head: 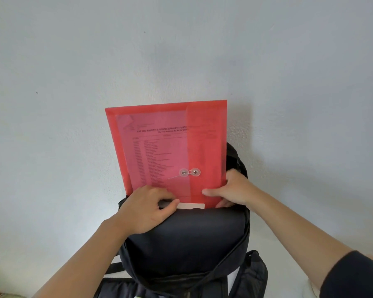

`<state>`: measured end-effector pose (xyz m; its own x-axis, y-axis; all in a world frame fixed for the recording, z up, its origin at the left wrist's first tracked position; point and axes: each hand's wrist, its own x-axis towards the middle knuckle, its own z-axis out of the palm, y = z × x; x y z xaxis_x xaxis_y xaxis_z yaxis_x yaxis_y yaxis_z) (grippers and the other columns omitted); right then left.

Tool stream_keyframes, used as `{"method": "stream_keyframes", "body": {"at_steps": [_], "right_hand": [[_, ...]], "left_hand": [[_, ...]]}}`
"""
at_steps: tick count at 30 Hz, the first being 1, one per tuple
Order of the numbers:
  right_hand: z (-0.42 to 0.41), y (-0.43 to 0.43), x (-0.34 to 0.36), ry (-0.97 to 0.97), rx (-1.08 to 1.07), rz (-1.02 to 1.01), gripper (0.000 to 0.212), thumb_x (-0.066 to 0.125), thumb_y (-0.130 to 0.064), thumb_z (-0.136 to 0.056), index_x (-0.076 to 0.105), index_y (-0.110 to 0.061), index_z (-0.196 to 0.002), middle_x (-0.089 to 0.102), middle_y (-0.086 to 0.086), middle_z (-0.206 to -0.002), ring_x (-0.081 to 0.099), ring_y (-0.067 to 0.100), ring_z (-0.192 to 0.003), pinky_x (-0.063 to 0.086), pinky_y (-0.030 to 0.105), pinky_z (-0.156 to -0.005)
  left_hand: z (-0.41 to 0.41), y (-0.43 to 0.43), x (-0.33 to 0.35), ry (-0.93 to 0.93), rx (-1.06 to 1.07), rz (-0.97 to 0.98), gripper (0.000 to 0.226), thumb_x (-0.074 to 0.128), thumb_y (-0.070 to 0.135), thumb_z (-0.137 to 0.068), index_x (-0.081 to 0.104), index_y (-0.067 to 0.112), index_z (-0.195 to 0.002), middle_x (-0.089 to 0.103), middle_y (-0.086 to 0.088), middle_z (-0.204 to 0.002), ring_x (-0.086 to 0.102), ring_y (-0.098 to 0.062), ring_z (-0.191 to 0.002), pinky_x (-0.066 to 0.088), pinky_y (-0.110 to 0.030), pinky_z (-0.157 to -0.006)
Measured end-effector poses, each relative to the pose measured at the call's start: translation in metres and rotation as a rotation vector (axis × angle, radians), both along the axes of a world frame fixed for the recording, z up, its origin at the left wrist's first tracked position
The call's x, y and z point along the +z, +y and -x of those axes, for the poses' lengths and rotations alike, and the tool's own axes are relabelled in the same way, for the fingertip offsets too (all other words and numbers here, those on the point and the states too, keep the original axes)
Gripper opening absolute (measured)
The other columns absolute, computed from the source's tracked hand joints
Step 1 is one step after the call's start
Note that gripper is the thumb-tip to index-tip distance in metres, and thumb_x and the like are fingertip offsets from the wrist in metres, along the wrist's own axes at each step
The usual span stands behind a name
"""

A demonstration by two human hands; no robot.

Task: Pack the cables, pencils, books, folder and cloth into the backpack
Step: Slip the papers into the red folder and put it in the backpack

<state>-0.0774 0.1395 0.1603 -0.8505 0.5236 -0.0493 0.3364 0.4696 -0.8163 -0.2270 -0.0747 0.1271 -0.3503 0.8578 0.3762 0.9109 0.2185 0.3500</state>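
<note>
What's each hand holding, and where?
Right hand grips the red folder by its lower right edge, thumb on the front. Left hand curls at the backpack mouth; what it holds, if anything, cannot be told.

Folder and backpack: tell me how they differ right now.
The folder is red, see-through and flat; the backpack is black, opaque and bulky. The folder's flap is fastened; the backpack's top is open. The right hand holds the folder; the left hand holds the backpack's rim. Both stand upright by the wall.
</note>
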Motion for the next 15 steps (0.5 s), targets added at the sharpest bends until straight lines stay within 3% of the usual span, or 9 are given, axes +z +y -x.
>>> {"method": "stream_keyframes", "body": {"at_steps": [2, 3, 5, 8, 11, 13, 15], "right_hand": [[-0.003, 0.0, 0.001, 0.136, -0.07, -0.058, 0.033, 0.088, -0.025, -0.079, 0.072, -0.015, -0.107, 0.071, -0.01, -0.06, 0.064, 0.008, -0.047, 0.051, 0.022, -0.048], [-0.004, 0.0, 0.001, 0.145, -0.068, -0.073, 0.033, 0.088, -0.022, -0.08, 0.072, -0.012, -0.108, 0.072, -0.005, -0.06, 0.066, 0.01, -0.047, 0.052, 0.022, -0.048], [-0.005, -0.005, -0.001, 0.073, -0.034, -0.078, 0.038, 0.086, -0.019, -0.082, 0.065, -0.011, -0.112, 0.076, 0.006, -0.074, 0.073, 0.016, -0.056, 0.057, 0.024, -0.053], [-0.008, -0.005, -0.006, -0.023, -0.023, -0.149, 0.045, 0.09, -0.021, -0.077, 0.059, -0.016, -0.11, 0.075, 0.004, -0.08, 0.073, 0.012, -0.058, 0.059, 0.023, -0.059], [-0.012, -0.003, -0.003, 0.148, -0.068, -0.072, 0.04, 0.092, -0.023, -0.073, 0.071, -0.019, -0.106, 0.076, -0.002, -0.084, 0.061, 0.004, -0.046, 0.049, 0.019, -0.048], [-0.012, -0.001, -0.005, 0.291, -0.119, -0.002, 0.032, 0.091, -0.022, -0.075, 0.075, -0.018, -0.102, 0.075, 0.0, -0.07, 0.055, 0.007, -0.041, 0.046, 0.023, -0.045], [-0.011, -0.004, -0.013, 0.264, -0.126, -0.085, 0.024, 0.088, -0.02, -0.079, 0.074, -0.013, -0.097, 0.068, 0.0, -0.052, 0.059, 0.011, -0.04, 0.051, 0.023, -0.047]], "left_hand": [[-0.001, -0.001, -0.002, 0.011, -0.007, -0.034, 0.046, 0.038, 0.059, -0.093, 0.076, 0.034, -0.089, 0.069, 0.024, -0.08, 0.061, 0.0, -0.08, 0.04, -0.011, -0.069], [-0.002, -0.002, -0.004, 0.025, -0.007, -0.049, 0.041, 0.041, 0.056, -0.094, 0.074, 0.035, -0.083, 0.065, 0.025, -0.073, 0.06, -0.001, -0.076, 0.038, -0.011, -0.066], [-0.004, -0.001, -0.007, 0.055, 0.007, -0.089, 0.034, 0.047, 0.05, -0.095, 0.069, 0.034, -0.074, 0.059, 0.025, -0.064, 0.058, -0.002, -0.069, 0.036, -0.012, -0.061], [-0.005, -0.001, -0.012, 0.081, 0.038, -0.139, 0.039, 0.044, 0.052, -0.094, 0.071, 0.032, -0.075, 0.061, 0.019, -0.064, 0.058, -0.006, -0.066, 0.042, -0.018, -0.059], [-0.005, 0.0, -0.013, 0.07, 0.034, -0.133, 0.043, 0.041, 0.053, -0.094, 0.074, 0.032, -0.078, 0.066, 0.018, -0.07, 0.061, -0.007, -0.07, 0.047, -0.025, -0.063], [-0.005, 0.0, -0.013, 0.062, 0.035, -0.136, 0.043, 0.041, 0.053, -0.095, 0.075, 0.032, -0.079, 0.067, 0.018, -0.072, 0.062, -0.007, -0.07, 0.048, -0.026, -0.064], [-0.005, -0.001, -0.014, 0.076, 0.036, -0.149, 0.042, 0.042, 0.052, -0.095, 0.075, 0.031, -0.079, 0.068, 0.017, -0.071, 0.062, -0.008, -0.069, 0.048, -0.027, -0.063]]}}
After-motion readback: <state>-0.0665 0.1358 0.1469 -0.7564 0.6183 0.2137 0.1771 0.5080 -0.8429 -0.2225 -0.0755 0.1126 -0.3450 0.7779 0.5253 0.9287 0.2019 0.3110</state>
